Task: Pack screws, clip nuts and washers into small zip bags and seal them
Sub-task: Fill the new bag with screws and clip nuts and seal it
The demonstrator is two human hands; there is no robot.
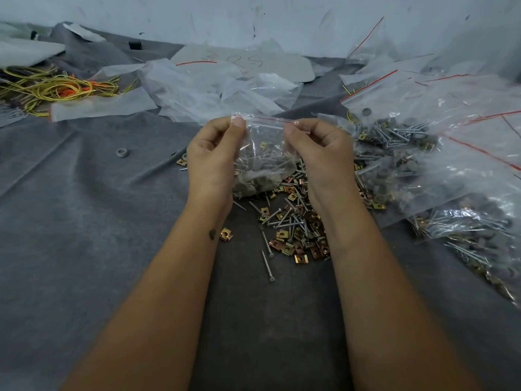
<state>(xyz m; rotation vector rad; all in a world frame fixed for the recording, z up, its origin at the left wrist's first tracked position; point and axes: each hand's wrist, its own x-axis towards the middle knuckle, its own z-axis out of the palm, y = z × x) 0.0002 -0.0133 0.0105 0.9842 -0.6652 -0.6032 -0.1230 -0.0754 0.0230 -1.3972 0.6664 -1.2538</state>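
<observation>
We hold a small zip bag (265, 153) up by its red-lined top edge, our left hand (212, 153) and right hand (321, 153) each pinching 1 corner. Screws and grey washers sit inside it. Under it, loose screws and clip nuts (293, 230) lie piled on grey cloth (84, 221), with filled bags (439, 153) to our right.

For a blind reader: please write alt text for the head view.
Both hands, left and right, pinch the top corners of a small zip bag holding hardware, above loose screws and clip nuts on grey cloth. Filled bags lie to the right.
</observation>
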